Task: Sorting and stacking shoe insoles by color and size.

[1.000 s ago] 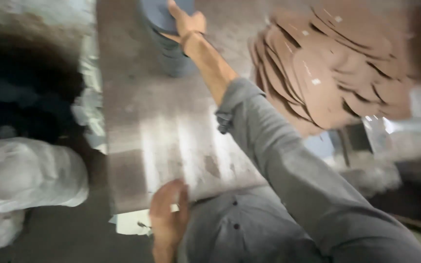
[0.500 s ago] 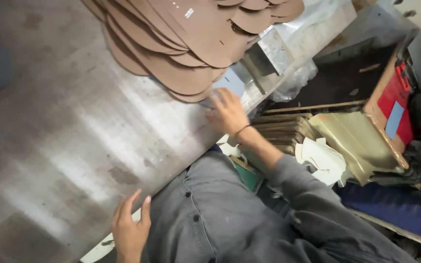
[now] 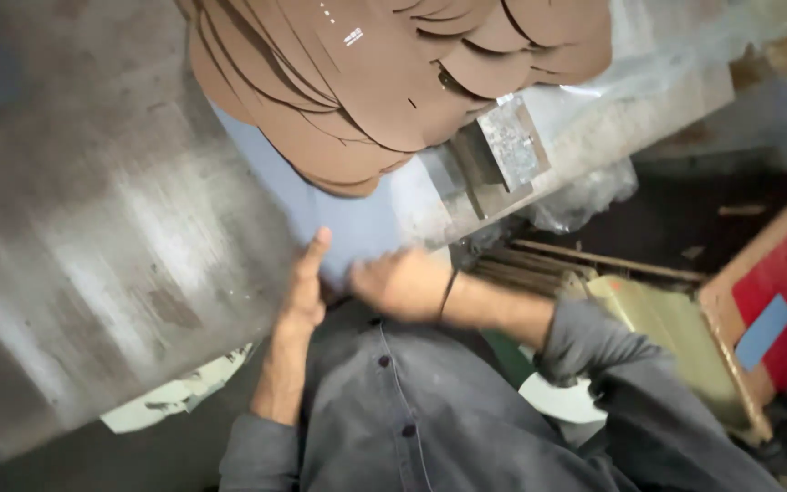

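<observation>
Both hands meet at the near edge of a pale blue sheet on the metal table.

Left hand [image 3: 305,290] lies flat, fingers straight and together, against the sheet's edge; right hand [image 3: 403,284] is blurred, curled over the same edge, and whether it pinches the pale blue sheet [image 3: 348,223] I cannot tell. The sheet lies on the metal table [image 3: 93,246], partly under a heap of brown cut pieces [image 3: 384,73]. Judging by this, the sheet is reached but not lifted or drawn clear.

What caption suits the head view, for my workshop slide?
Both hands, left hand and right hand, meet at the blue sheet below stacked brown cutouts.
</observation>
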